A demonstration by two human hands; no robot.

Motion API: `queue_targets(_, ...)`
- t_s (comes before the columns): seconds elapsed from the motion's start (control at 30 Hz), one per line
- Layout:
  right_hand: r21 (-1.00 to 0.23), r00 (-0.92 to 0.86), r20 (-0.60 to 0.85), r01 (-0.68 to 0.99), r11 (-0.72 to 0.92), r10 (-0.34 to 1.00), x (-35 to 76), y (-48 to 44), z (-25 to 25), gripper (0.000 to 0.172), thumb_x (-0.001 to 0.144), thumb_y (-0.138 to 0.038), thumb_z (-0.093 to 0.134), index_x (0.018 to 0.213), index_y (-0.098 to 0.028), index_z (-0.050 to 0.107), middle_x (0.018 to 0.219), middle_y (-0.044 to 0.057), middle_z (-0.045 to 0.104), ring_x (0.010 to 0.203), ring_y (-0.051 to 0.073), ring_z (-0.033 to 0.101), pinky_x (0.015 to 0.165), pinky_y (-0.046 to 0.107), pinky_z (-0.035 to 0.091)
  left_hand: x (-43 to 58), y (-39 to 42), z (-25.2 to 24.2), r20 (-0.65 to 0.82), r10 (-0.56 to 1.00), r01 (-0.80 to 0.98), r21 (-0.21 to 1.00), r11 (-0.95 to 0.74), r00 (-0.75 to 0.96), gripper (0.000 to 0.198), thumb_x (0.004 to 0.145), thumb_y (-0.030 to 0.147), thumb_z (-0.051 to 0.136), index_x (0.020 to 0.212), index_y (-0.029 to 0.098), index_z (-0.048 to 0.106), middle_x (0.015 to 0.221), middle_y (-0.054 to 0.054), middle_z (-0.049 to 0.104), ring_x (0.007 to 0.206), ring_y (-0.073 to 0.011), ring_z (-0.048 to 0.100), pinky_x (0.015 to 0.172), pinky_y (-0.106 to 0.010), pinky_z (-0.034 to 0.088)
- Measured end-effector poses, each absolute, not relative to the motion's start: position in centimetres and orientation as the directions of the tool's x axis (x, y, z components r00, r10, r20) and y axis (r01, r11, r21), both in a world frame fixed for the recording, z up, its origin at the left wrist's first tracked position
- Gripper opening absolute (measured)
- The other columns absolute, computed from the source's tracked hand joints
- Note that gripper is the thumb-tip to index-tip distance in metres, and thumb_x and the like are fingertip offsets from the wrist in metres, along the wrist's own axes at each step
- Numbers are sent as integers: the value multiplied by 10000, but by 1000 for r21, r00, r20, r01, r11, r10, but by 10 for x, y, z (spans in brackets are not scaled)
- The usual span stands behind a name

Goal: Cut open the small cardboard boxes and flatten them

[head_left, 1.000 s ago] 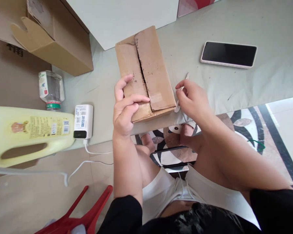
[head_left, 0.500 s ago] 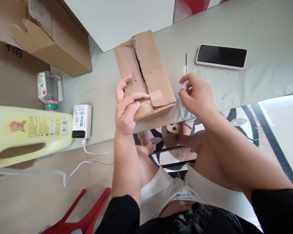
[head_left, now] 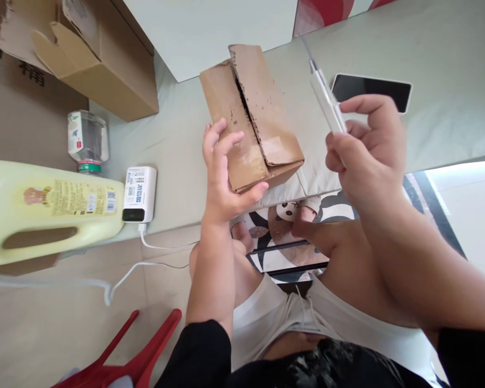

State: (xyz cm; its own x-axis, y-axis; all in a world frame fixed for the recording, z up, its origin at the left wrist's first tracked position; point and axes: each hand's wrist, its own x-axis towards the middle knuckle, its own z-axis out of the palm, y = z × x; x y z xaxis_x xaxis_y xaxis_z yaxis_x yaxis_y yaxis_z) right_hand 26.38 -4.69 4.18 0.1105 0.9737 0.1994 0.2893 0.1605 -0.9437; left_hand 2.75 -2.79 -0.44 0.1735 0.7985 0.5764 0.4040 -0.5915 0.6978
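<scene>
A brown cardboard box (head_left: pixel 246 161) lies on the cloth-covered table, its top flaps meeting at a dark, ragged gap. My left hand (head_left: pixel 226 172) rests against the box's near left corner, fingers spread over the top and the thumb at the near side. To the right of the box, my right hand (head_left: pixel 367 145) is raised, gripping a white pen-like craft knife (head_left: pixel 327 99) between thumb and fingers. The knife's thin blade points up and to the left, apart from the box. Behind the right hand lies a black-screened phone (head_left: pixel 372 89), partly covered by the fingers.
Left on the table are a yellow jug (head_left: pixel 76 237), a white power bank (head_left: pixel 139 194) with a cable, a clear bottle (head_left: pixel 89 137) and an opened carton (head_left: pixel 117 75). A white panel (head_left: pixel 218 32) stands behind the box. A red stool (head_left: pixel 145 350) is at lower left.
My right hand has lifted the knife off the table and moved right and nearer the camera. My left fingers have spread, with the thumb now at the box's near side. The box's flap gap looks wider.
</scene>
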Motion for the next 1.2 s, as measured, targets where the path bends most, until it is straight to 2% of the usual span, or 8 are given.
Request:
queue_targets(0.1, -964, 78, 150, 234, 128, 986, 262, -49, 40, 250, 923, -360, 531, 1163, -335, 465, 803, 3, 614, 505, 120, 411, 472, 313, 323, 31, -27, -7, 555, 824, 390, 738, -551, 113, 843, 646, 795, 720, 1317, 339, 487, 1519, -98, 411, 1525, -393, 290, 1279, -626, 186)
queue_targets(0.23, -964, 54, 169, 219, 154, 984, 258, -52, 40, 195, 913, -455, 555, 1057, -323, 559, 1039, 52, 663, 664, 163, 584, 569, 356, 480, 33, -27, -11, 564, 825, 369, 760, -535, 35, 840, 673, 816, 666, 1346, 357, 460, 1494, -89, 436, 1514, -384, 322, 1263, -601, 259)
queue_targets(0.4, -940, -84, 308, 126, 317, 948, 261, -54, 37, 364, 874, -510, 640, 1184, -326, 583, 1095, 59, 651, 779, 197, 635, 724, 412, 546, 33, -24, -17, 626, 778, 389, 728, -565, -41, 745, 754, 765, 607, 1355, 356, 445, 1446, -81, 480, 1445, -347, 425, 1242, -562, 320)
queue_targets(0.5, -917, -118, 343, 171, 360, 932, 263, -57, 35, 485, 831, -559, 685, 1242, -336, 555, 1025, 55, 641, 780, 216, 626, 675, 414, 538, 33, -22, -18, 674, 735, 362, 705, -610, -73, 671, 787, 709, 604, 1340, 353, 470, 1402, -67, 503, 1400, -335, 465, 1220, -565, 343)
queue_targets(0.67, -850, -65, 432, 305, 430, 899, 259, -65, 37, 255, 921, -554, 562, 978, -317, 636, 811, 39, 601, 696, 201, 583, 671, 422, 527, 38, -23, -17, 702, 708, 314, 690, -652, -74, 582, 819, 592, 639, 1321, 314, 539, 1364, -81, 538, 1354, -305, 487, 1185, -534, 381)
queue_targets(0.83, -785, -122, 546, 272, 557, 829, 253, -68, 44, 148, 953, -409, 557, 975, -296, 651, 729, 12, 584, 585, 146, 535, 598, 361, 473, 41, -25, -16, 714, 696, 345, 675, -652, -81, 562, 829, 584, 638, 1286, 261, 581, 1346, -93, 555, 1329, -283, 506, 1160, -515, 399)
queue_targets(1.03, -690, -103, 664, 296, 660, 740, 251, -67, 48, 73, 921, -331, 589, 945, -269, 620, 641, -17, 533, 487, 106, 452, 485, 303, 391, 35, -26, -17, 711, 703, 405, 644, -649, -6, 567, 843, 583, 612, 1314, 271, 559, 1365, -90, 531, 1348, -310, 488, 1178, -552, 376)
queue_targets(1.2, -660, -104, 690, 317, 681, 717, 250, -67, 49, 59, 911, -312, 588, 925, -260, 612, 634, -16, 546, 473, 104, 442, 464, 294, 376, 39, -30, -12, 687, 726, 416, 671, -614, -37, 553, 868, 617, 576, 1282, 250, 564, 1358, -93, 534, 1350, -308, 486, 1173, -555, 385)
